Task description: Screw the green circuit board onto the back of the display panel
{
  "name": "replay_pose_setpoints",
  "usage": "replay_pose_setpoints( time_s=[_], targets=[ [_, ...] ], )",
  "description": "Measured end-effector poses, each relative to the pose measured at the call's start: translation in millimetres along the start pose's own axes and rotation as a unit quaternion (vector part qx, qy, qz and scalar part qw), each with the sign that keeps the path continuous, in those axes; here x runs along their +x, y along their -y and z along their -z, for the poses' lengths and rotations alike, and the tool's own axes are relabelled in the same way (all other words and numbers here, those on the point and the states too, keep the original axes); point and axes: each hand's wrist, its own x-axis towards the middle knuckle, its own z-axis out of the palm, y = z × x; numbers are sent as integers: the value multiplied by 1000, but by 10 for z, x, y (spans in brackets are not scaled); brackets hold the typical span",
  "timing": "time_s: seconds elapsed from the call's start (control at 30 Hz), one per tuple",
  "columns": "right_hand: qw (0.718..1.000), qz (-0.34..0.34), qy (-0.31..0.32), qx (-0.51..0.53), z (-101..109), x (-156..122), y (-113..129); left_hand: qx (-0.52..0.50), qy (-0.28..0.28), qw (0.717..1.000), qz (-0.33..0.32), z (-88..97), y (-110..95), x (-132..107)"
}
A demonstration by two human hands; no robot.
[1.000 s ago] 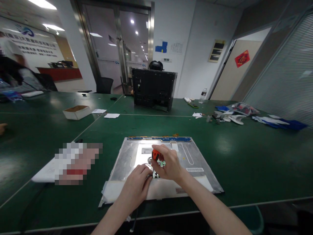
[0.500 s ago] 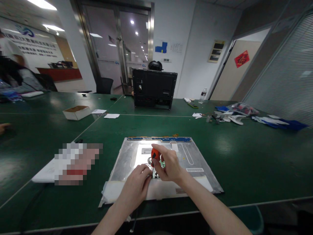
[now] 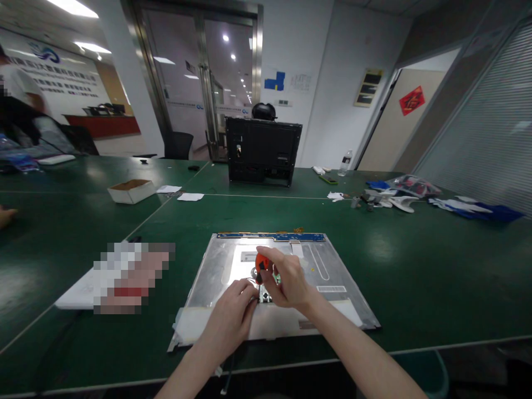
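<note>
My right hand (image 3: 288, 278) grips a screwdriver (image 3: 261, 262) with an orange and black handle, its shaft pointing down. The tip meets a small bracket and green board area near the middle of a silver display panel (image 3: 213, 270), which lies flat with its back up. Beside the tip rests my left hand (image 3: 233, 308), fingers bent and pressed together at the shaft's lower end; what they pinch, if anything, is hidden. A blue circuit strip (image 3: 249, 236) runs along the panel's far edge. White tape (image 3: 193, 326) covers part of the near edge.
Beyond the panel stands a black monitor housing (image 3: 264, 149) on the green table (image 3: 415, 277). An open white box (image 3: 132, 192) sits at left, behind a white item with a blurred-out area. Gloves (image 3: 401, 202), bags and a bottle (image 3: 344, 163) lie at right. A person (image 3: 25, 94) is at far left.
The screwdriver's handle has turned and tilted slightly in my right hand. My left hand stays where it was.
</note>
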Motion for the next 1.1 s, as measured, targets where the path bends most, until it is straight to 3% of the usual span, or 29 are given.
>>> replay_pose_setpoints(
  time_s=[0.37,0.77,0.93,1.1],
  targets=[
    [998,-21,-40,-40,-47,-14,-5,6,-4,1000,2,7,2,6],
    [1000,-28,-10,7,-29,-29,-4,9,4,1000,4,10,-10,12],
    [998,-30,-38,-30,-36,2,16,10,8,1000,3,3,4,2],
    [998,-10,-28,-46,-48,9,-3,8,7,1000,1,-30,40,-19]
  ],
)
